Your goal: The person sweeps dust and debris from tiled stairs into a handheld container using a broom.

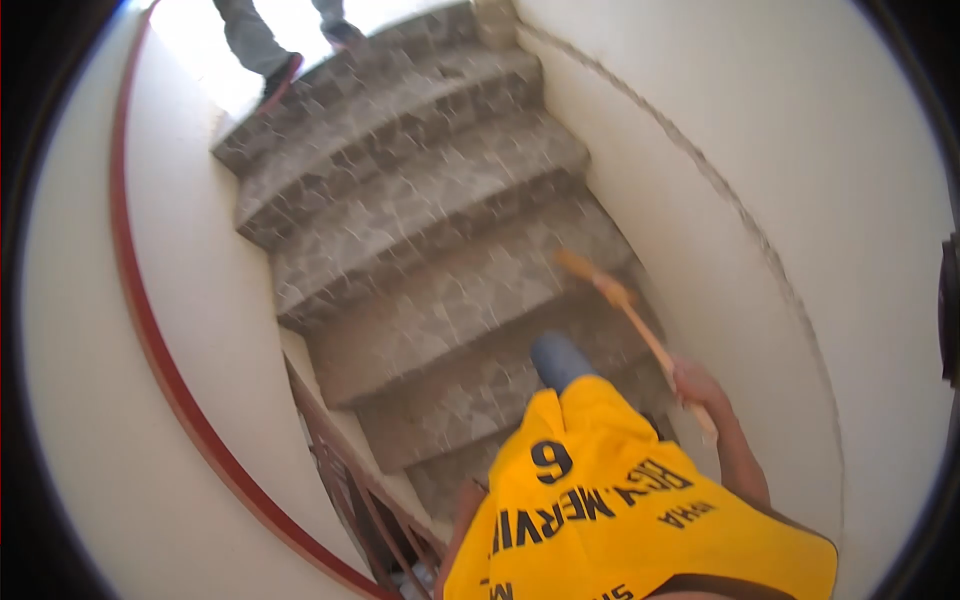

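Observation:
My right hand (690, 382) is wrapped around the handle of a short, orange-handled broom (648, 335). Its tan head (575, 264) points up and away from me, over a stair tread near the right wall, and looks slightly blurred. On my left side, a bit of my left hand (473, 490) shows beside the yellow jersey (590, 490) I wear, close to the stair railing; its fingers are hidden. My bent knee (560, 360) in blue-grey cloth is over the lower steps (430, 425).
Curved stairs (420, 210) with a stone-patterned surface rise ahead between pale walls. A red handrail (150, 310) follows the left wall, and a brown metal railing (345, 460) stands lower left. Another person's legs (250, 40) are at the bright top of the stairs.

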### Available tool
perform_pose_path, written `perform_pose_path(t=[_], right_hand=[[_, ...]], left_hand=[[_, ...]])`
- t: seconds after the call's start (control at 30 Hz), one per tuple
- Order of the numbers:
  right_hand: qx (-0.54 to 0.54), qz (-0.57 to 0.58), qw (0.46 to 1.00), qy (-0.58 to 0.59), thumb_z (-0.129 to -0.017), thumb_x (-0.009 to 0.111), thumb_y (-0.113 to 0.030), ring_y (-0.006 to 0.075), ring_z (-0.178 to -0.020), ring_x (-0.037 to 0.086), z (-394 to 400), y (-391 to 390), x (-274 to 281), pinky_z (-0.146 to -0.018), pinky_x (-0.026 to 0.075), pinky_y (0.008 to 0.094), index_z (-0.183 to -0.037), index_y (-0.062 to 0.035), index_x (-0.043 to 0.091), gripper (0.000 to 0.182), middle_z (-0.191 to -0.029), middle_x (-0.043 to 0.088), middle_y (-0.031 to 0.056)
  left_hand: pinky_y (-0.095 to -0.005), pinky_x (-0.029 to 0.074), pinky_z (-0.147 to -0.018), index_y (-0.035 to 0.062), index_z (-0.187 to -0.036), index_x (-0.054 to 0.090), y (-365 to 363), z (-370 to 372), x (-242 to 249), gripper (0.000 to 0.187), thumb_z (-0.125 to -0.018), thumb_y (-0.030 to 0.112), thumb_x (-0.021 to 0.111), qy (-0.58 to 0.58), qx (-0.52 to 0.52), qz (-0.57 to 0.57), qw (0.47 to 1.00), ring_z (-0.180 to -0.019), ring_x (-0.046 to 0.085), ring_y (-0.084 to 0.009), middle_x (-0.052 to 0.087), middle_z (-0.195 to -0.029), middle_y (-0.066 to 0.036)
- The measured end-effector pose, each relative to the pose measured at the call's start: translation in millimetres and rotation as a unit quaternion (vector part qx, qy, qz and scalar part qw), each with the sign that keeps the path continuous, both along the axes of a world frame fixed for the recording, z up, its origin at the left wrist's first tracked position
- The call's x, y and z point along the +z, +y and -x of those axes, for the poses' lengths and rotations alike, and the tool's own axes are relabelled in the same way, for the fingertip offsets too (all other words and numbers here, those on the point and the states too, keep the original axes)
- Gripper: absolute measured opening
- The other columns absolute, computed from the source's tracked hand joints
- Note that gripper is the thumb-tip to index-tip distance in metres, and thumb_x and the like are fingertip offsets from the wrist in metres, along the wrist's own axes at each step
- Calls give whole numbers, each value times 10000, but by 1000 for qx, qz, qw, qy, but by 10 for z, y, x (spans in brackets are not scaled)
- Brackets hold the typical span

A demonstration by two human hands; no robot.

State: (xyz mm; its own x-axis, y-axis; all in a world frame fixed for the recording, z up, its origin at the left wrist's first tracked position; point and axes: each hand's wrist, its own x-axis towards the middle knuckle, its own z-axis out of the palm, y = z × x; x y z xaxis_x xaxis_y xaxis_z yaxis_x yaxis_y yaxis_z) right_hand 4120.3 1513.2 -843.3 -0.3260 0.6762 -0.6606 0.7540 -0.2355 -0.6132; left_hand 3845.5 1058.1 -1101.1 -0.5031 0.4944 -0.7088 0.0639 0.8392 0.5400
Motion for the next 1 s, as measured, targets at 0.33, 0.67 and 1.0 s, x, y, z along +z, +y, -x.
perform_pose_path(t=[0.33, 0.67, 1.0], right_hand=[[-166, 6, 966, 197, -892, 395, -196, 175, -435, 453, 789, 806, -399, -385, 415, 337, -895, -56, 467, 157, -636, 483, 39], [-2, 129, 956, 265, -820, 548, -234, 146, -528, 555, 1149, 896, -545, -421, 438, 263, -915, 20, 498, 276, -746, 559, 91], [-127, 190, 957, 178, -800, 484, -241, 239, -641, 613, 1397, 1796, -1056, -495, 500, 353, -992, 65, 466, 361, -773, 564, 142]], left_hand=[[-354, 473, -805, 10, -1120, 568, 2114, 426, 1135, 361, -910, 289, 474, 73, -34, -173, 982, -952, 602, -260, 624, -1003, -169], [-366, 388, -999, 73, -1290, 447, 4490, -766, 2727, 444, -937, 342, 444, -21, -90, -391, 916, -1211, 457, -284, 420, -1345, -153], [-353, 438, -908, 68, -1023, 628, 4870, -1262, 2719, 196, -907, 157, 498, 174, -112, -477, 854, -779, 628, -193, 652, -903, -93]])
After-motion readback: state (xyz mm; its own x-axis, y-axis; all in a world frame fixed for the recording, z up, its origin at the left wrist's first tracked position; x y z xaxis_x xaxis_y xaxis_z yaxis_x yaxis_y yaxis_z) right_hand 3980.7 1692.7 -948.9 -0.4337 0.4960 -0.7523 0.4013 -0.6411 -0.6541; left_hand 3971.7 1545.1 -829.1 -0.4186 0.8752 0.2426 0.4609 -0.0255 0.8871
